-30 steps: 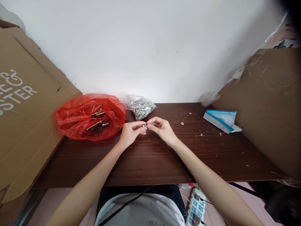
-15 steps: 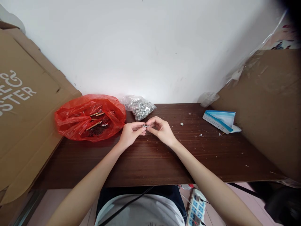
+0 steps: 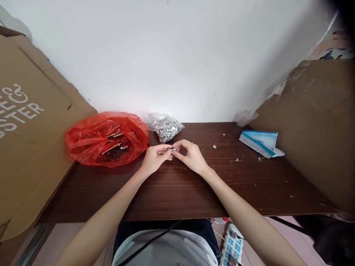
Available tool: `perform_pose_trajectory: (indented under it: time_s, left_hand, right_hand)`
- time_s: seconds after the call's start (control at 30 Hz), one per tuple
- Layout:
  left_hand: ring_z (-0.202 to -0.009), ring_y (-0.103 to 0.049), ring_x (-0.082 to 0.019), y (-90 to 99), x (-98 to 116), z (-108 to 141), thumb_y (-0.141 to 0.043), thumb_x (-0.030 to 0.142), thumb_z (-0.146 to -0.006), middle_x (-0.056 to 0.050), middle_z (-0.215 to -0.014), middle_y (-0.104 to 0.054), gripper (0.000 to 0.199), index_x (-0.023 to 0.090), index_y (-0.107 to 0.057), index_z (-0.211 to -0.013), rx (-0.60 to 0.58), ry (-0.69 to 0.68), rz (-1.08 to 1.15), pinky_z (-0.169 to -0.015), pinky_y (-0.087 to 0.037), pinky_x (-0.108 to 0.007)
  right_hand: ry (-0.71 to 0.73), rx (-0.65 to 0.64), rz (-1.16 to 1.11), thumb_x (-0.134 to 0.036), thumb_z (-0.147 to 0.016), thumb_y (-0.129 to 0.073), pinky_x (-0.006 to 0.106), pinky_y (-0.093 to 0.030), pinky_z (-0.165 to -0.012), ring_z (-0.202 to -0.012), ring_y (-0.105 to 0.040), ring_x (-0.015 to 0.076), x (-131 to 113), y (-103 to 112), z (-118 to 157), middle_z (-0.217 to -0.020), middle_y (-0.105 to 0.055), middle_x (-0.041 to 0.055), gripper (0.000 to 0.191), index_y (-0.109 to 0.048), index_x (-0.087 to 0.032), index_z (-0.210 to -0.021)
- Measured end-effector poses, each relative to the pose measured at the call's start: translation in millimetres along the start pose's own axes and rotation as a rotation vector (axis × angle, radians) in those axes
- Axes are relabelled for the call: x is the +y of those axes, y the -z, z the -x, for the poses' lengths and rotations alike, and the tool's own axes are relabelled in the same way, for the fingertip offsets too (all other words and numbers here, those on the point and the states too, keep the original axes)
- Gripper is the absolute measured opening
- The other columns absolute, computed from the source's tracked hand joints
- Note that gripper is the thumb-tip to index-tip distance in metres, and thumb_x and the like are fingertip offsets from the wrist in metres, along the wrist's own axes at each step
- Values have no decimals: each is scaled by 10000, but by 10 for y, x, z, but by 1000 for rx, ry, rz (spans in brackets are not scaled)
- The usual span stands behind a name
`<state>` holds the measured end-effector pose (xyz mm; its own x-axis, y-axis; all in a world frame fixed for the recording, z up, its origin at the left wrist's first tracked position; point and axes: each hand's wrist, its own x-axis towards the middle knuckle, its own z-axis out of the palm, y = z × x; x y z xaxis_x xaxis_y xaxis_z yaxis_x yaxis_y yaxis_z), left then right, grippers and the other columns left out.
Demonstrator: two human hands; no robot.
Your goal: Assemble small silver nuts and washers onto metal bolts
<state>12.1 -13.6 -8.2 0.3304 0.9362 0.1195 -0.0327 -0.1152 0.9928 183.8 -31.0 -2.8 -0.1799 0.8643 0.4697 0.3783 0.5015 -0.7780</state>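
A small metal fastener (image 3: 172, 149) is pinched between the fingertips of both hands above the middle of the tabletop (image 3: 177, 192), a little toward its far edge. It is too small to tell whether it is one piece or two being joined; it looks like a short silvery bolt or nut. The left hand (image 3: 154, 158) closes thumb and forefinger on its left end, the other fingers curled under. The right hand (image 3: 190, 155) grips the right end the same way, its fingers arched over the piece. The two hands touch at the fingertips.

Judging by this, the fitting of this one piece is in hand and not finished, since no assembled pieces lie set aside on the wood.

Just beyond the hands, at the far edge, sits a clear bag of silver parts (image 3: 164, 126). Beside it toward the far left corner lies an open red plastic bag (image 3: 107, 138) holding long bolts. A blue and white packet (image 3: 260, 143) lies near the far right corner, with a loose washer (image 3: 214, 146) between it and the hands.
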Motion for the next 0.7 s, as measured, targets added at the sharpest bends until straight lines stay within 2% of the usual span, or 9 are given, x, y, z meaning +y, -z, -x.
perform_pose_trajectory:
  time_s: [0.2,0.37,0.43,0.5,0.53,0.57,0.6,0.63,0.7]
  left_hand:
    - [-705,-713,-204,15,6,13,-698,327,-750,-98,-862,-730,429,108,-608,-1107,-15,-36,-54,-697,-615,-361]
    - [-726,-701,-186,-14,14,41,-622,319,-814,-80,-855,-723,408,140,-567,-1176,-57,-93,-222,-697,-605,-336]
    - [-793,-697,-197,-4,72,29,-610,319,-822,-91,-933,-719,394,161,-583,-1182,-82,-137,-324,-700,-604,-334]
    - [-950,-667,-224,66,218,24,-641,309,-795,-105,-1101,-681,340,184,-639,-1111,-53,-224,-396,-722,-602,-329]
    - [-1025,-638,-232,133,330,38,-657,298,-781,-104,-1197,-638,280,187,-672,-1038,-8,-276,-392,-758,-597,-330]
    - [-1028,-632,-224,221,465,69,-651,290,-788,-97,-1206,-630,218,183,-688,-974,71,-303,-345,-759,-596,-328]
    - [-951,-652,-203,326,618,122,-634,277,-803,-91,-1136,-656,177,172,-689,-935,184,-317,-255,-716,-601,-321]
    - [-885,-657,-168,442,780,194,-619,241,-816,-71,-1042,-677,130,165,-683,-901,366,-367,-179,-724,-592,-304]
    - [-817,-645,-136,666,1089,376,-596,219,-847,-44,-948,-669,125,152,-656,-932,619,-457,-88,-737,-575,-301]
  right_hand:
    - [40,-7,98,-175,-802,-616,305,-489,-676,-713,-585,159,-17,4,-1,-788,-626,38,96,-633,-169,-897]
    - [21,-22,128,-184,-798,-588,264,-441,-573,-595,-530,127,-23,5,10,-716,-598,20,60,-640,-164,-822]
    - [-5,-35,107,-175,-774,-590,252,-429,-559,-584,-524,123,-29,3,9,-693,-602,12,40,-628,-165,-768]
    - [-45,-37,82,-164,-751,-584,243,-420,-556,-584,-525,121,-35,-1,3,-670,-605,5,42,-616,-168,-723]
    - [-69,-29,67,-163,-742,-582,239,-415,-551,-576,-520,119,-37,-2,-3,-657,-604,1,47,-611,-169,-705]
    - [-93,-16,49,-165,-734,-581,237,-410,-547,-568,-514,117,-38,-3,-10,-645,-602,-2,49,-608,-170,-693]
    - [-117,-1,25,-174,-728,-584,236,-407,-544,-558,-507,114,-37,-3,-18,-634,-600,-5,48,-607,-170,-687]
    - [-137,16,-5,-186,-726,-587,237,-406,-544,-554,-505,114,-35,0,-27,-631,-601,-4,47,-609,-170,-687]
    - [-165,52,-73,-209,-726,-595,241,-409,-554,-566,-514,117,-29,13,-47,-647,-611,2,54,-617,-167,-699]
